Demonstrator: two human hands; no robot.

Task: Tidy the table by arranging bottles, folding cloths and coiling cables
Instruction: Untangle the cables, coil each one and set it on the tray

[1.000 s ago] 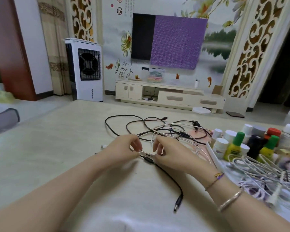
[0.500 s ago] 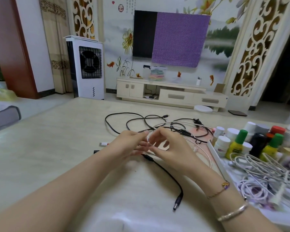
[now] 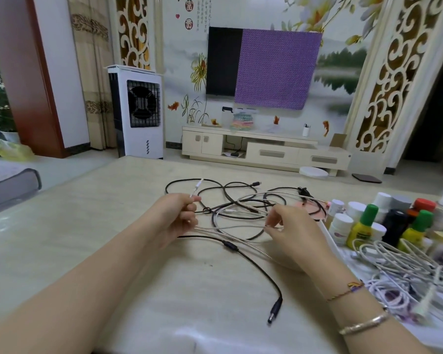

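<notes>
Hands were together 0.5 s ago, now pulled apart with a pale cable strung between them. Table (image 3: 92,251): smooth beige stone-look slab. Tangle of thin black cables (image 3: 230,198) lies loose at mid-table, uncoiled. Bottles (image 3: 383,221), plastic with white, green and red caps, are clustered upright at the right edge. White cables (image 3: 404,272) are heaped below them, partly looped. No cloths seen on the table. Judgement: early stage, most coiling still to do. Left hand (image 3: 178,217) pinches the silvery braided cable (image 3: 240,213) near its white plug, fingers curled. Right hand (image 3: 289,231) pinches the same cable's loop. Black lead with barrel plug (image 3: 275,311) lies free in front.
</notes>
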